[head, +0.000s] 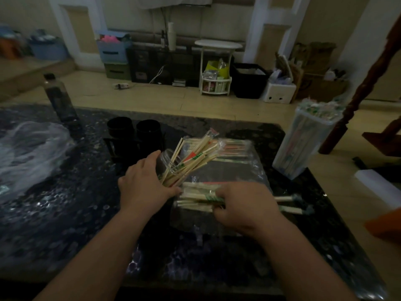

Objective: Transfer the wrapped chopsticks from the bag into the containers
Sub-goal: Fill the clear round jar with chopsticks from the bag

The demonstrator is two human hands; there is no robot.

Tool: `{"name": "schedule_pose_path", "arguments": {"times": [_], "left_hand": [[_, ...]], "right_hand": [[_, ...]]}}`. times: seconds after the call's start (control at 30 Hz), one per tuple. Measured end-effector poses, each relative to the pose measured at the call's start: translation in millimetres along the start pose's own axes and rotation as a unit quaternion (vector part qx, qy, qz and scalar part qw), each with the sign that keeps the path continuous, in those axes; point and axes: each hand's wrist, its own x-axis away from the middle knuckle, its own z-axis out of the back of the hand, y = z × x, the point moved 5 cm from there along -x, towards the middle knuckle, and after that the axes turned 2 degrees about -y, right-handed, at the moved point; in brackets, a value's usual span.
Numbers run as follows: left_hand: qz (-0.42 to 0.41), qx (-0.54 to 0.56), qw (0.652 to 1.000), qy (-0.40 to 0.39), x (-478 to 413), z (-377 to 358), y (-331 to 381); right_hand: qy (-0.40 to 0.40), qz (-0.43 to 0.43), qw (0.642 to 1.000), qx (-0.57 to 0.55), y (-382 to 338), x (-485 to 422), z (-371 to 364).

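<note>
1. My left hand is wrapped around a clear jar. The jar is tipped over to the right, with its open end facing away from me.
2. Lots of chopsticks stick out of the jar like a fan.
3. My right hand is curled tight around a bunch of wrapped chopsticks. Their ends poke out on both sides of my hand.
4. The bunch is just beside the bottom of the jar, low over the bag.
5. The bag is clear plastic and lies flat on the dark, speckled bench. More wrapped chopsticks lie at its far end.
6. Two black cups stand side by side behind the jar.
7. A tall clear box stands near the right edge of the bench. It is full of chopsticks standing up.
8. A dark bottle stands far off to the left.
9. Some crinkled clear plastic lies on the left part of the bench.
</note>
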Motion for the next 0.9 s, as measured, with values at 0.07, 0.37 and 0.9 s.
{"name": "schedule_pose_path", "arguments": {"times": [0.07,0.37,0.9], "left_hand": [[-0.006,-0.01,1.0,-0.002,-1,-1,-1],[-0.015,-0.009,1.0,0.005,-3,-4,1],[-0.027,-0.057,0.998,-0.011,-6,-9,-1]], "right_hand": [[0.097,0.024,0.995,0.015,-2,1,19],[0.486,0.053,0.869,-0.079,21,14,27],[0.397,-0.083,0.651,-0.641,38,-10,14]]}}
